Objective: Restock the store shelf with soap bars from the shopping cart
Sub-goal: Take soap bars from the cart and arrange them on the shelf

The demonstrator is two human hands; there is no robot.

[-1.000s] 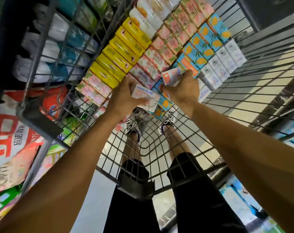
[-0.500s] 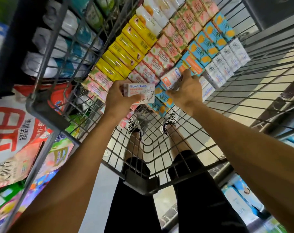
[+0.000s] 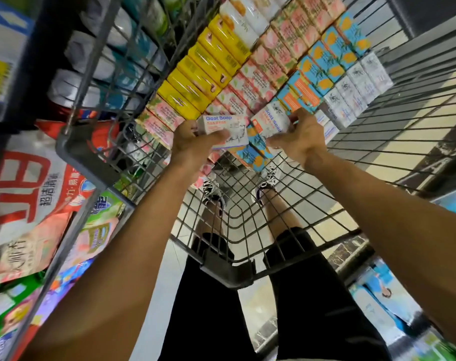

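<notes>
Over the wire cart [image 3: 237,230], left hand [image 3: 193,142] grip pinching "Goat Soap" box [image 3: 223,127], right hand [image 3: 297,139] grip pinching second "Goat Soap" box [image 3: 270,122]

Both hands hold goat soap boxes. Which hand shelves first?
Probably left. The left hand grips its white Goat Soap box beside the shelf-side cart wall; the right hand is farther away.

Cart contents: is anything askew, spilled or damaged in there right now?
Nothing stands out. The soap boxes lie in tidy rows by colour in the cart. The left hand and right hand each hold an intact Goat Soap box.
</notes>
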